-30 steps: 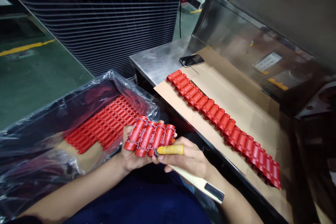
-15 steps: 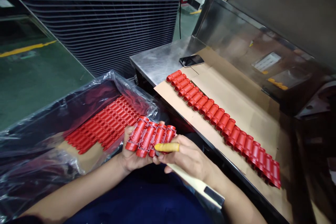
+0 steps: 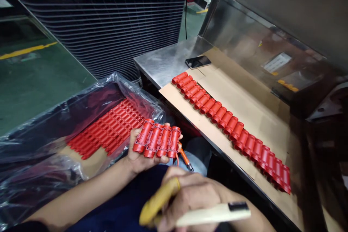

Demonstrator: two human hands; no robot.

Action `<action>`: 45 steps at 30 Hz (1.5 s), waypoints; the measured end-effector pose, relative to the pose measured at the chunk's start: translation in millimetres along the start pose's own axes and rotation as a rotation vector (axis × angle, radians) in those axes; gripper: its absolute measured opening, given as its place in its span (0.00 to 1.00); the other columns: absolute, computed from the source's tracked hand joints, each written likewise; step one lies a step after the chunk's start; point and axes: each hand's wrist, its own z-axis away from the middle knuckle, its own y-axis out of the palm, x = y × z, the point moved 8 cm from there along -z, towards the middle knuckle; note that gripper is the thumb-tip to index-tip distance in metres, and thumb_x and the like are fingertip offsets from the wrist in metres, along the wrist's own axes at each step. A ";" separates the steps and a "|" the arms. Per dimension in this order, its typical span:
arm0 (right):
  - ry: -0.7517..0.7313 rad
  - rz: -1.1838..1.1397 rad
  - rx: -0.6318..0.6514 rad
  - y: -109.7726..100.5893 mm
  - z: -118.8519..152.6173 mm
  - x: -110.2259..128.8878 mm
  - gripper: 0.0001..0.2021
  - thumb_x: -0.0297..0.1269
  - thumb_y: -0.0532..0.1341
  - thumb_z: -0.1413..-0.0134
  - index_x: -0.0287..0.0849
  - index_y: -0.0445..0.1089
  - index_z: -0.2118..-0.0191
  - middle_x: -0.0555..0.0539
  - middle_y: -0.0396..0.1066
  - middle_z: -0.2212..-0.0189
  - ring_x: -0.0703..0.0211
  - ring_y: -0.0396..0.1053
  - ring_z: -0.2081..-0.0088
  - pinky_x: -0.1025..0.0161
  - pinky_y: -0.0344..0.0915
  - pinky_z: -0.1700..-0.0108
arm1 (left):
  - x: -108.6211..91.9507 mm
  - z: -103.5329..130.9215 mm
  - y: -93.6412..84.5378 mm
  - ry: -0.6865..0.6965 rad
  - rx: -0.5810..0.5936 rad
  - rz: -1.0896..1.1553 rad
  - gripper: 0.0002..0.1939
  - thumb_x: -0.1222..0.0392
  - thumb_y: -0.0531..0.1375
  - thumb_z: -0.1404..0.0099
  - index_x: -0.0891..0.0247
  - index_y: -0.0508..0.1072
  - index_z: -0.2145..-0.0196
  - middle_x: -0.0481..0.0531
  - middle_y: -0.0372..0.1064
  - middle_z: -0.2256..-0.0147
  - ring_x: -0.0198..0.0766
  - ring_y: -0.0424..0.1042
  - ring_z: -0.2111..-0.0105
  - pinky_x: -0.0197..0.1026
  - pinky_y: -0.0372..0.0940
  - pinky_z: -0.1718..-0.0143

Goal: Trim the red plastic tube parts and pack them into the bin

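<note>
Several red plastic tubes lie side by side in my left hand, with its fingers wrapped round them from beneath. Dark outlines mark their upper faces. Below and to the right, my right hand is apart from them and closed on a cream-coloured handle with a black end; its working tip is hidden. A yellow finger cot covers one finger of this hand, which is smeared by motion. Behind the held tubes, an orange tool or cord with a metal end shows partly.
Right of me, a long row of red tubes lies on cardboard over a metal table, near a phone. At left stands a box with a clear plastic liner, holding stacked red tubes. Stacked dark trays rise behind.
My right hand has drawn away from the held tubes, down toward me, still gripping the cream handle. My left hand keeps the tubes in nearly the same place.
</note>
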 end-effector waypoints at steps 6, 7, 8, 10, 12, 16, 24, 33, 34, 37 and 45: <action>0.161 -0.047 -0.464 -37.9 30.5 -13.4 0.08 0.45 0.70 0.29 0.47 0.82 0.56 0.43 0.84 0.59 0.56 0.82 0.60 0.59 0.81 0.57 | -5.2 1.2 12.1 -0.004 -0.018 -0.021 0.47 0.41 0.64 0.32 0.59 0.58 0.21 0.74 0.71 0.33 0.67 0.79 0.46 0.52 0.73 0.59; 0.174 0.076 -0.520 -44.2 36.9 -14.3 0.08 0.43 0.70 0.29 0.47 0.83 0.51 0.41 0.84 0.55 0.54 0.82 0.58 0.57 0.81 0.56 | -6.0 1.7 14.1 -0.010 -0.007 -0.020 0.48 0.40 0.64 0.32 0.59 0.57 0.21 0.74 0.72 0.34 0.67 0.80 0.47 0.52 0.73 0.58; 0.173 0.194 -0.536 -47.0 41.1 -14.3 0.10 0.41 0.69 0.28 0.47 0.82 0.47 0.39 0.83 0.52 0.52 0.82 0.56 0.56 0.81 0.55 | -7.0 2.2 16.5 -0.014 0.015 -0.020 0.49 0.39 0.64 0.32 0.60 0.57 0.21 0.74 0.72 0.35 0.68 0.79 0.46 0.52 0.73 0.59; 0.138 0.362 -0.505 -46.1 45.0 -14.4 0.12 0.38 0.67 0.26 0.45 0.81 0.42 0.38 0.83 0.50 0.51 0.81 0.55 0.53 0.82 0.55 | -9.8 2.7 21.4 -0.013 0.079 -0.027 0.52 0.37 0.65 0.34 0.61 0.56 0.22 0.76 0.72 0.35 0.70 0.78 0.43 0.52 0.73 0.58; 0.095 0.435 -0.481 -43.1 46.9 -15.0 0.13 0.36 0.66 0.26 0.44 0.80 0.41 0.38 0.84 0.52 0.51 0.81 0.56 0.53 0.82 0.56 | -12.1 3.0 24.0 -0.015 0.135 -0.036 0.54 0.35 0.66 0.37 0.62 0.57 0.22 0.78 0.69 0.33 0.73 0.74 0.39 0.52 0.73 0.57; 0.051 0.467 -0.460 -37.6 47.0 -15.3 0.14 0.31 0.68 0.28 0.41 0.79 0.41 0.39 0.84 0.55 0.51 0.81 0.56 0.53 0.82 0.55 | -13.0 2.2 23.4 -0.028 0.159 -0.034 0.53 0.35 0.68 0.38 0.61 0.59 0.23 0.78 0.67 0.31 0.75 0.70 0.35 0.52 0.73 0.55; -0.025 0.535 -0.496 -21.2 26.0 -17.5 0.13 0.37 0.64 0.24 0.41 0.79 0.41 0.38 0.82 0.52 0.49 0.79 0.55 0.51 0.82 0.54 | -25.0 -10.6 25.7 0.187 0.126 -0.255 0.46 0.37 0.64 0.35 0.64 0.65 0.27 0.71 0.76 0.38 0.70 0.77 0.41 0.58 0.75 0.50; -0.100 0.632 -0.552 -7.5 7.2 -30.4 0.19 0.30 0.64 0.27 0.44 0.75 0.35 0.36 0.80 0.48 0.47 0.79 0.50 0.49 0.83 0.51 | -40.6 -19.8 28.9 0.390 0.049 -0.427 0.40 0.39 0.66 0.37 0.63 0.72 0.33 0.68 0.78 0.40 0.72 0.77 0.41 0.66 0.72 0.42; -0.096 0.628 -0.567 -8.0 6.4 -29.7 0.19 0.30 0.64 0.27 0.44 0.75 0.35 0.36 0.81 0.49 0.47 0.79 0.51 0.49 0.83 0.51 | -41.0 -20.5 29.7 0.398 0.046 -0.436 0.40 0.39 0.67 0.38 0.63 0.72 0.34 0.68 0.79 0.40 0.73 0.78 0.42 0.66 0.72 0.42; -0.068 0.574 -0.614 -10.8 4.5 -27.7 0.16 0.31 0.64 0.26 0.41 0.76 0.37 0.36 0.82 0.50 0.47 0.79 0.51 0.49 0.82 0.52 | -43.4 -22.0 31.5 0.454 0.035 -0.471 0.40 0.40 0.68 0.40 0.61 0.73 0.35 0.65 0.79 0.41 0.71 0.79 0.43 0.65 0.73 0.44; 0.067 0.516 -0.760 -13.5 4.4 -30.7 0.15 0.25 0.64 0.31 0.42 0.77 0.42 0.41 0.82 0.55 0.50 0.80 0.56 0.49 0.80 0.50 | -43.6 -24.0 24.2 0.511 -0.001 -0.513 0.39 0.43 0.70 0.44 0.59 0.75 0.37 0.64 0.80 0.42 0.69 0.82 0.48 0.63 0.76 0.48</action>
